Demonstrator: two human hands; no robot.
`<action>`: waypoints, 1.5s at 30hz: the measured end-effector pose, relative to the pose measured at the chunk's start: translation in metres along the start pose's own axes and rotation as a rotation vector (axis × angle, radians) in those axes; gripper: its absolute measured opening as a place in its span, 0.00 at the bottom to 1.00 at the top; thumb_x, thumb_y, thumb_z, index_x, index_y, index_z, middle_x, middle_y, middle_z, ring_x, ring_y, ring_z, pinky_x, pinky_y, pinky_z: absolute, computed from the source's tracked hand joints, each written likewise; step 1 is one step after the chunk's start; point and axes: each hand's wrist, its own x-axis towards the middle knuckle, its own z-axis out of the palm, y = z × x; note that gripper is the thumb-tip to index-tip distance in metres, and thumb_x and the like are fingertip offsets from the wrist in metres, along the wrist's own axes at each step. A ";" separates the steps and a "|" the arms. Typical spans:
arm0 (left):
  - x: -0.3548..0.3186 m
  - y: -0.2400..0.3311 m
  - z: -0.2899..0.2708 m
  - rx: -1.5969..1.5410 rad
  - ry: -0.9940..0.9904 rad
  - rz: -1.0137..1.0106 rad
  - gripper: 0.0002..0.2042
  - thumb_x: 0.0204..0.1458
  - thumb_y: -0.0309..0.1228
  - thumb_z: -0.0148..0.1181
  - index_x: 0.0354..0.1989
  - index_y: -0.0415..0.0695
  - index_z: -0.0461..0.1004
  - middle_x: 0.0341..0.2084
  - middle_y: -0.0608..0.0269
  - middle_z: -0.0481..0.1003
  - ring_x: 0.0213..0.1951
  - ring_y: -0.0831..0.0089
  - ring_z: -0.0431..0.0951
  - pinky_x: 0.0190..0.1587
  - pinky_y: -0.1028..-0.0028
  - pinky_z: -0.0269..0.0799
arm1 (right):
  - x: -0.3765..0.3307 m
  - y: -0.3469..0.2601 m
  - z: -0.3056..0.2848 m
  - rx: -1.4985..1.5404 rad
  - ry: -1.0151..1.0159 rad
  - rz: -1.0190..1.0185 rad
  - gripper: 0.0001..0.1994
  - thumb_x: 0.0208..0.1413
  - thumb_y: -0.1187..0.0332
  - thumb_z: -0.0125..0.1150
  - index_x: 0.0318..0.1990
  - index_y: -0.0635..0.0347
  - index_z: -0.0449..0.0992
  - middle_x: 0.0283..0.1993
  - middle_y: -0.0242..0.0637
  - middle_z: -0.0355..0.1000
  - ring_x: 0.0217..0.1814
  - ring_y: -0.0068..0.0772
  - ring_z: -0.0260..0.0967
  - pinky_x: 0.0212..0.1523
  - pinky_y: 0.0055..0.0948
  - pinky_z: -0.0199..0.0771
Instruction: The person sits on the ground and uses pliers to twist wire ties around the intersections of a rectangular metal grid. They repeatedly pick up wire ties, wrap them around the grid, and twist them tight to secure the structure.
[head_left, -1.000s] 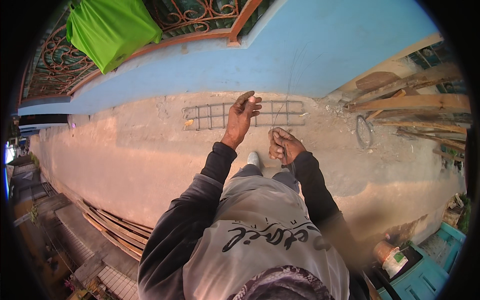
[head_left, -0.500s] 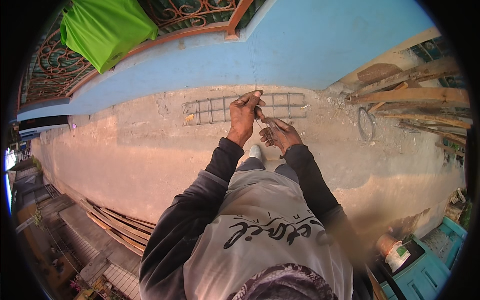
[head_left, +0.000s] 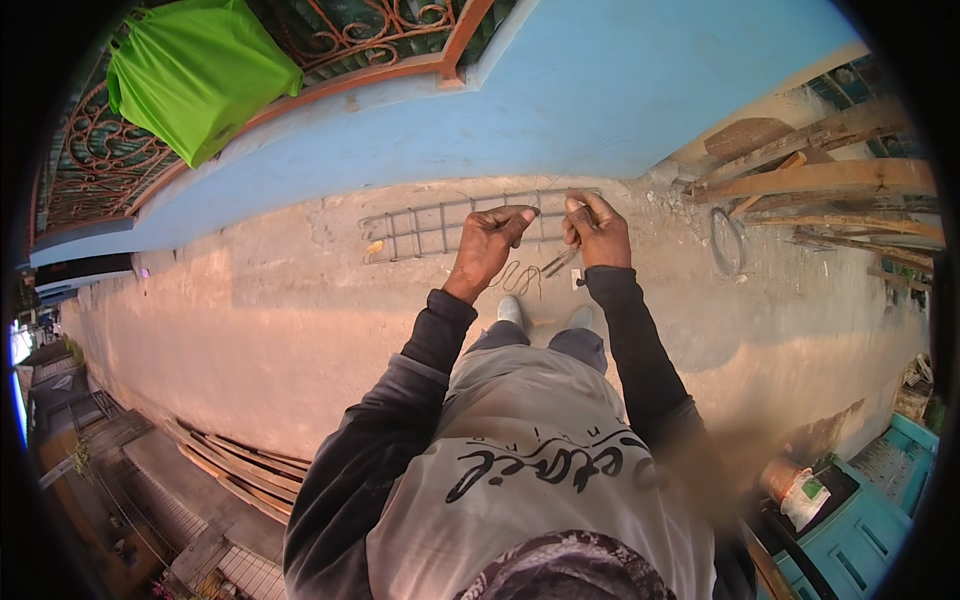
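My left hand [head_left: 490,245] is closed in a pinch on thin wire, with thumb and forefinger pressed together. To its right, my right hand [head_left: 600,235] is also pinching the wire, its fingers bent. Fine strands of wire [head_left: 590,153] show faintly against the blue wall above the hands. A loose squiggle of wire [head_left: 515,276] hangs or lies below the left hand; which one I cannot tell. Beside it is a dark, slim two-legged piece [head_left: 560,263], its kind unclear. Beyond the hands, a steel rebar frame [head_left: 415,230] lies on the concrete ground, partly hidden by them.
A blue wall [head_left: 600,90] rises beyond the rebar frame. A green bag [head_left: 200,75] hangs at the upper left by an iron grille. Wooden boards [head_left: 820,182] and a wire coil [head_left: 728,240] are at right. More planks [head_left: 245,465] lie lower left; turquoise furniture [head_left: 850,540] stands lower right.
My right hand has moved up and to the right, away from the left, and turned its back upward. My left hand has stayed nearly in place, slightly lower. The wire strands have shifted right.
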 end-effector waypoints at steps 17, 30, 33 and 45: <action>0.006 -0.040 0.024 -0.285 -0.161 -0.319 0.12 0.59 0.38 0.62 0.37 0.41 0.80 0.19 0.72 0.67 0.18 0.86 0.55 0.21 0.82 0.50 | 0.014 0.062 -0.018 0.246 -0.333 0.213 0.16 0.64 0.61 0.54 0.51 0.59 0.79 0.32 0.25 0.69 0.32 0.18 0.55 0.35 0.19 0.59; 0.024 -0.103 0.106 -0.403 -0.171 -0.632 0.12 0.58 0.38 0.63 0.33 0.41 0.79 0.23 0.68 0.75 0.20 0.83 0.66 0.23 0.81 0.61 | 0.030 0.159 -0.075 0.596 -0.107 0.495 0.11 0.67 0.62 0.54 0.45 0.59 0.75 0.36 0.30 0.75 0.38 0.25 0.72 0.44 0.31 0.70; 0.021 -0.131 0.124 -0.215 -0.316 -0.587 0.12 0.57 0.37 0.62 0.33 0.39 0.79 0.27 0.63 0.79 0.28 0.75 0.77 0.37 0.74 0.72 | 0.049 0.162 -0.103 0.732 0.197 0.604 0.08 0.68 0.61 0.52 0.45 0.54 0.71 0.30 0.30 0.71 0.27 0.24 0.67 0.34 0.28 0.72; 0.033 -0.269 0.175 -0.345 -0.159 -0.583 0.10 0.58 0.30 0.61 0.43 0.36 0.79 0.29 0.62 0.79 0.31 0.77 0.76 0.38 0.75 0.71 | 0.105 0.264 -0.161 0.749 0.200 0.655 0.14 0.67 0.57 0.53 0.50 0.58 0.70 0.30 0.33 0.72 0.24 0.24 0.68 0.26 0.26 0.72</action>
